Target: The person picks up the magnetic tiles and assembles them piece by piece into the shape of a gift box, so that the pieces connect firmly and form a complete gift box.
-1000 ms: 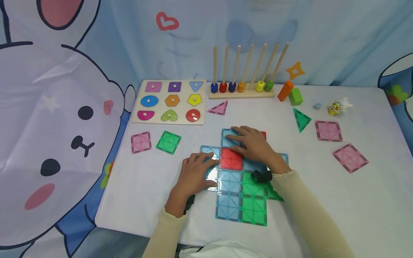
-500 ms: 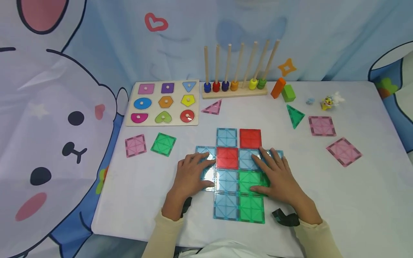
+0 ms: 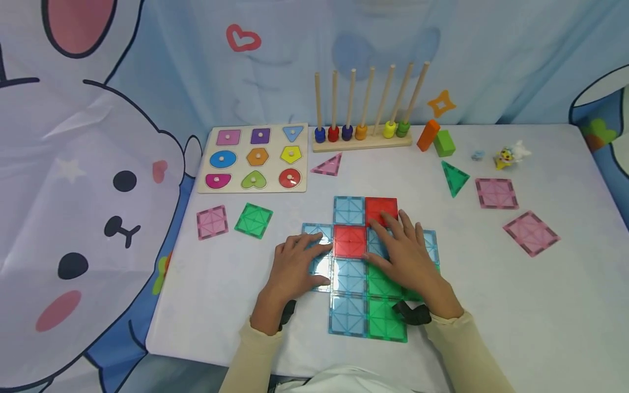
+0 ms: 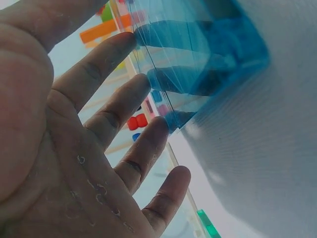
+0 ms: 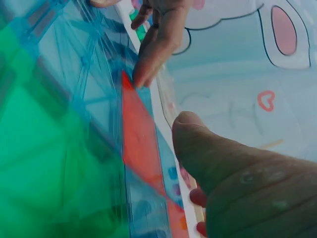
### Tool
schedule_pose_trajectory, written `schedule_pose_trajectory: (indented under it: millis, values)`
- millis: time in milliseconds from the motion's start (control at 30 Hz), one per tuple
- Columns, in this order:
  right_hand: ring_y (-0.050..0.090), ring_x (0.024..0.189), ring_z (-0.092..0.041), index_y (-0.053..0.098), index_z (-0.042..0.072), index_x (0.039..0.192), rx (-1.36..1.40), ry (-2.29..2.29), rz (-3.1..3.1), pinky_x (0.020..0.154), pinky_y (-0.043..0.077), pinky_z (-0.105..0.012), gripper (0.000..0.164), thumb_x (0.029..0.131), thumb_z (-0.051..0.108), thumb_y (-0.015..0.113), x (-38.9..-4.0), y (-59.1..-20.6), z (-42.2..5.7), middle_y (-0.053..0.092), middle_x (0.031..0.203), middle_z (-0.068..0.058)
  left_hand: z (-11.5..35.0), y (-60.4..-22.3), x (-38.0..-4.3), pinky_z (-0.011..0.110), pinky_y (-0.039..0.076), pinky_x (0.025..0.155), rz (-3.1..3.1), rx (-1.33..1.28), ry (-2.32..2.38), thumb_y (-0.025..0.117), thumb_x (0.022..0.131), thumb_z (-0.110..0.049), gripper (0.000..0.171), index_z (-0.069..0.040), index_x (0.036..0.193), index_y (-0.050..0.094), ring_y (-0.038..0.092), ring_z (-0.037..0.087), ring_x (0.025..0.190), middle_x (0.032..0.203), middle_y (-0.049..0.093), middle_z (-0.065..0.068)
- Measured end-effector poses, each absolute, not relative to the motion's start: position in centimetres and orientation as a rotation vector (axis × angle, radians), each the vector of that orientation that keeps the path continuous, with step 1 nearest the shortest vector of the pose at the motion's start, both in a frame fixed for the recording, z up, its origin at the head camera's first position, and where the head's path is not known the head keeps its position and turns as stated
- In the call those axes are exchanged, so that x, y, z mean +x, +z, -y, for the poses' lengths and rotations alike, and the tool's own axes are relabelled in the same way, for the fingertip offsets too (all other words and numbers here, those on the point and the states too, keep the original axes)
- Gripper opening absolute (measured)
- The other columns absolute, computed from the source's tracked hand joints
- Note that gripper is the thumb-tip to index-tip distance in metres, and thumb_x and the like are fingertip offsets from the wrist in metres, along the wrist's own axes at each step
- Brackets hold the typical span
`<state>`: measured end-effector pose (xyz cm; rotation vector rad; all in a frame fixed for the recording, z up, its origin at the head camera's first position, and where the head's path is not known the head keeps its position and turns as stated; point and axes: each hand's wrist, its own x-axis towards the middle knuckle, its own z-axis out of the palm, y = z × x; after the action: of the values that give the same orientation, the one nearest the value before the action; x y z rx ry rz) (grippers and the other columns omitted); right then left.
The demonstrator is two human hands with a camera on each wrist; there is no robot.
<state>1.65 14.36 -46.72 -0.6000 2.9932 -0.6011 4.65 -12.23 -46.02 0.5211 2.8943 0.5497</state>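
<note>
A flat patchwork of translucent magnetic tiles lies in front of the person: red tiles, blue tiles and green tiles. My left hand rests over the blue tiles on the left side, fingers spread. In the left wrist view, its fingertips meet a blue tile's edge. My right hand is spread over the right part, its fingertips reaching the upper red tile; its palm covers parts of blue and green tiles. The right wrist view shows its thumb near the patchwork.
Loose pink tiles and a green triangle lie right; a pink square and green square lie left. Behind stand a shape puzzle board, a peg rack, an orange block, a green block and a small figurine.
My right hand drew back toward the right from the upper tiles, then moved forward and left over them again. My left hand has stayed in place. The head view shifted slightly.
</note>
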Motion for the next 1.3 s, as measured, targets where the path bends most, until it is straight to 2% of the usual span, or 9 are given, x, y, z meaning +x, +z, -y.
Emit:
schedule_pose_trajectory:
  millis: [267,367,533,667,800,900,1000,1100,1300]
  values:
    - [0.005,0.143,-0.04,0.029,0.022,0.149,-0.663,-0.448,-2.947,0.104,0.008,-0.07,0.083,0.083,0.064,0.055,1.1,-48.1,-12.6,0.018,0.157,-0.005,12.3,-46.4,5.1,0.052,0.031,0.097,-2.876,0.48,0.519,0.078,0.069,-0.053,0.072,-0.039,0.134,0.05,0.031,0.022,0.13,0.147,0.036,-0.006]
    - [0.009,0.142,-0.04,0.028,0.02,0.15,-0.609,-0.555,-2.967,0.104,0.013,-0.069,0.084,0.082,0.062,0.058,1.8,-48.4,-13.6,0.022,0.156,-0.009,12.2,-46.6,5.2,0.052,0.031,0.098,-2.873,0.472,0.539,0.078,0.069,-0.052,0.073,-0.039,0.135,0.05,0.031,0.022,0.13,0.147,0.036,-0.006]
    - [0.027,0.132,-0.044,0.033,0.005,0.145,-0.24,-0.794,-3.111,0.096,0.028,-0.068,0.079,0.084,0.042,0.067,4.7,-48.5,-17.9,0.033,0.144,-0.024,12.2,-46.6,5.4,0.051,0.031,0.097,-2.878,0.465,0.539,0.078,0.068,-0.053,0.073,-0.039,0.134,0.05,0.031,0.021,0.129,0.146,0.036,-0.006]
    - [0.03,0.123,-0.05,0.045,-0.007,0.132,0.152,-0.798,-3.162,0.09,0.026,-0.068,0.064,0.087,0.034,0.064,7.5,-48.4,-20.7,0.036,0.135,-0.03,12.3,-46.3,5.2,0.051,0.031,0.097,-2.883,0.473,0.539,0.078,0.068,-0.053,0.073,-0.04,0.134,0.05,0.031,0.021,0.129,0.146,0.036,-0.007]
    - [0.032,0.121,-0.051,0.052,-0.012,0.123,0.192,-0.932,-3.15,0.089,0.026,-0.066,0.06,0.087,0.034,0.064,8.8,-48.4,-20.5,0.039,0.132,-0.03,12.4,-46.0,5.1,0.051,0.03,0.097,-2.894,0.479,0.559,0.079,0.068,-0.052,0.073,-0.039,0.134,0.051,0.031,0.021,0.129,0.146,0.037,-0.007]
    - [0.037,0.116,-0.046,0.052,-0.013,0.121,0.264,-1.143,-3.095,0.085,0.031,-0.059,0.057,0.088,0.032,0.063,8.6,-48.0,-19.8,0.044,0.126,-0.029,12.5,-45.9,5.0,0.051,0.03,0.097,-2.892,0.478,0.571,0.079,0.068,-0.052,0.073,-0.039,0.134,0.051,0.031,0.021,0.129,0.146,0.036,-0.008]
    - [0.048,0.102,-0.029,0.056,-0.006,0.117,0.461,-1.425,-2.98,0.079,0.038,-0.038,0.042,0.093,0.029,0.058,7.9,-47.4,-20.1,0.053,0.111,-0.019,12.4,-45.9,4.9,0.051,0.03,0.098,-2.886,0.494,0.577,0.079,0.069,-0.052,0.073,-0.039,0.134,0.05,0.03,0.021,0.129,0.147,0.035,-0.008]
    - [0.049,0.084,-0.015,0.057,0.002,0.111,0.51,-1.707,-2.79,0.067,0.036,-0.024,0.029,0.096,0.026,0.054,6.8,-46.7,-20.8,0.056,0.095,-0.007,12.3,-45.9,4.5,0.051,0.029,0.098,-2.894,0.517,0.574,0.078,0.069,-0.053,0.073,-0.039,0.135,0.049,0.03,0.021,0.13,0.148,0.034,-0.008]
    - [0.044,0.09,-0.014,0.052,-0.001,0.103,0.265,-1.93,-2.423,0.077,0.035,-0.022,0.031,0.097,0.029,0.052,5.2,-46.8,-20.6,0.05,0.091,0.0,12.1,-46.0,4.5,0.052,0.03,0.097,-2.88,0.515,0.571,0.079,0.069,-0.052,0.073,-0.039,0.134,0.05,0.031,0.023,0.129,0.147,0.035,-0.007]
